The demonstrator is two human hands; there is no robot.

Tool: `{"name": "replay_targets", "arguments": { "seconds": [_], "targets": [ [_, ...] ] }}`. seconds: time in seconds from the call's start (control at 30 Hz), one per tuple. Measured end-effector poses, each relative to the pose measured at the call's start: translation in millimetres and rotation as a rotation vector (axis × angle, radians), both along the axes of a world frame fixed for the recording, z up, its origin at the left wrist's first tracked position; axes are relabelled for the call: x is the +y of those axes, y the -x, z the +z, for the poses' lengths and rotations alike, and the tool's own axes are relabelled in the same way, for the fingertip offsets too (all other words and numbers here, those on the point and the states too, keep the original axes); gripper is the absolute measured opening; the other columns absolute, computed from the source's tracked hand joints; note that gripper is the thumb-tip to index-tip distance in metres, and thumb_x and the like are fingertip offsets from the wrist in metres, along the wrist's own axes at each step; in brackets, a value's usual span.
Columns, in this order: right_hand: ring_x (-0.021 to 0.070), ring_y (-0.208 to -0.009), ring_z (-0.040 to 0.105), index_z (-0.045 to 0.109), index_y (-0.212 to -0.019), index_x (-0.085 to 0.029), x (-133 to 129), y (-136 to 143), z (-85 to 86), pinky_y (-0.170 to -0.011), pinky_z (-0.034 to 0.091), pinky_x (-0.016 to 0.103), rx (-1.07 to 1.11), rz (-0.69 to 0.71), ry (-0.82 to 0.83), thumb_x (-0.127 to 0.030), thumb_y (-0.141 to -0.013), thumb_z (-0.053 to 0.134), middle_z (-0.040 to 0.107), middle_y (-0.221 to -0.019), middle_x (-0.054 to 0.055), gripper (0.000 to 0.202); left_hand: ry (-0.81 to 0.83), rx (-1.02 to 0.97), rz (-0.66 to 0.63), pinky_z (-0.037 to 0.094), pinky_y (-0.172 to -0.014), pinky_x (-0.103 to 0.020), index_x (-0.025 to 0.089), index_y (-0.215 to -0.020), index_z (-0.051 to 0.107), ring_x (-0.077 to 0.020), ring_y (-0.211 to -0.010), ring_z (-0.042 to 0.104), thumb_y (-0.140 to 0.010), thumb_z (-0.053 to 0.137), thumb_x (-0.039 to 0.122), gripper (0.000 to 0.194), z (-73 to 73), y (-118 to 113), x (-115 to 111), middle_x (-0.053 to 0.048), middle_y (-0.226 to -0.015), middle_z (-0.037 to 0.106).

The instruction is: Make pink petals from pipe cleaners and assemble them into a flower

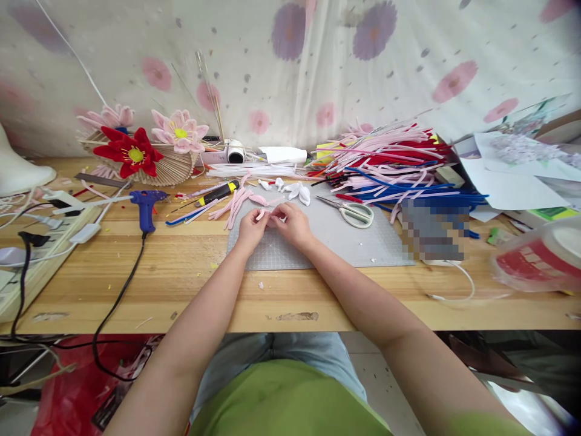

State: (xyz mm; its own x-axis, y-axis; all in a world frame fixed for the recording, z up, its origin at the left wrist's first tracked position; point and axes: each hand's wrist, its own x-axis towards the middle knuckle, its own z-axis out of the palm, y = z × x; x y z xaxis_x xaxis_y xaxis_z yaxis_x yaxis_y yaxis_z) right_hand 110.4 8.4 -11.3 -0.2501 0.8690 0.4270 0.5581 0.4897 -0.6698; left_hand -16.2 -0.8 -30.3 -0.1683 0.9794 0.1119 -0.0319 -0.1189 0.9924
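Over the left part of the grey cutting mat, my left hand and my right hand meet, fingertips almost touching. My left fingers are closed on a small pale pink piece. The fingers of my right hand are pinched together at its right side; what they hold is too small to make out. Just behind my hands lie a pink fuzzy piece and white fuzzy petals. Scissors rest to the right on the mat.
A blue glue gun with a black cable stands left. Behind it are a red flower and a pink flower. A yellow-black cutter, pink stems, a large stem pile and a plastic tub surround the mat.
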Motion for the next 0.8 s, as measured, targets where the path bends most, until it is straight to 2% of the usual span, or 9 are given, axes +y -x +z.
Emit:
{"name": "replay_targets", "arguments": {
  "seconds": [0.13,0.33,0.47,0.67,0.8],
  "targets": [
    [0.0156,-0.075,0.05,0.052,-0.075,-0.02,3,1,-1.7,-0.068,0.042,0.029,0.161,0.021,0.065,-0.035,-0.075,0.055,0.056,-0.079,0.004,0.016,0.023,-0.09,-0.01,0.045,-0.065,-0.025,0.017,-0.065,0.057,-0.0121,-0.062,0.055,-0.064,0.062,0.031,0.014,7.9,-2,-3,0.002,-0.061,0.057],
    [0.0132,-0.072,0.053,0.052,-0.078,-0.018,8,3,-7.6,-0.067,0.044,0.028,0.365,0.146,0.302,-0.043,-0.071,0.058,0.058,-0.08,0.002,0.027,0.052,-0.19,-0.027,0.044,-0.066,-0.025,0.017,-0.063,0.056,-0.0114,-0.063,0.053,-0.061,0.061,0.026,0.011,17.0,-3,-6,0.003,-0.061,0.055],
    [0.011,-0.067,0.051,0.052,-0.077,-0.017,11,4,-11.3,-0.066,0.042,0.027,0.468,0.185,0.375,-0.047,-0.067,0.062,0.056,-0.074,0.0,0.033,0.037,-0.179,-0.026,0.043,-0.065,-0.024,0.017,-0.063,0.053,-0.0105,-0.062,0.052,-0.061,0.063,0.03,0.016,13.7,-4,-5,0.003,-0.061,0.053],
    [0.0093,-0.062,0.048,0.051,-0.073,-0.017,15,6,-15.7,-0.061,0.039,0.025,0.59,0.182,0.455,-0.05,-0.059,0.067,0.054,-0.068,-0.002,0.039,-0.023,-0.063,0.0,0.041,-0.065,-0.024,0.018,-0.065,0.052,-0.0111,-0.064,0.051,-0.066,0.062,0.035,0.02,6.1,-3,-2,0.003,-0.063,0.052],
    [0.0079,-0.057,0.045,0.05,-0.069,-0.017,15,7,-15.6,-0.055,0.035,0.023,0.678,0.212,0.544,-0.051,-0.056,0.069,0.051,-0.062,-0.004,0.041,-0.059,-0.041,-0.031,0.041,-0.062,-0.023,0.017,-0.068,0.054,-0.011,-0.062,0.051,-0.068,0.062,0.036,0.02,5.8,-2,-2,0.002,-0.064,0.053]
  ]
}}
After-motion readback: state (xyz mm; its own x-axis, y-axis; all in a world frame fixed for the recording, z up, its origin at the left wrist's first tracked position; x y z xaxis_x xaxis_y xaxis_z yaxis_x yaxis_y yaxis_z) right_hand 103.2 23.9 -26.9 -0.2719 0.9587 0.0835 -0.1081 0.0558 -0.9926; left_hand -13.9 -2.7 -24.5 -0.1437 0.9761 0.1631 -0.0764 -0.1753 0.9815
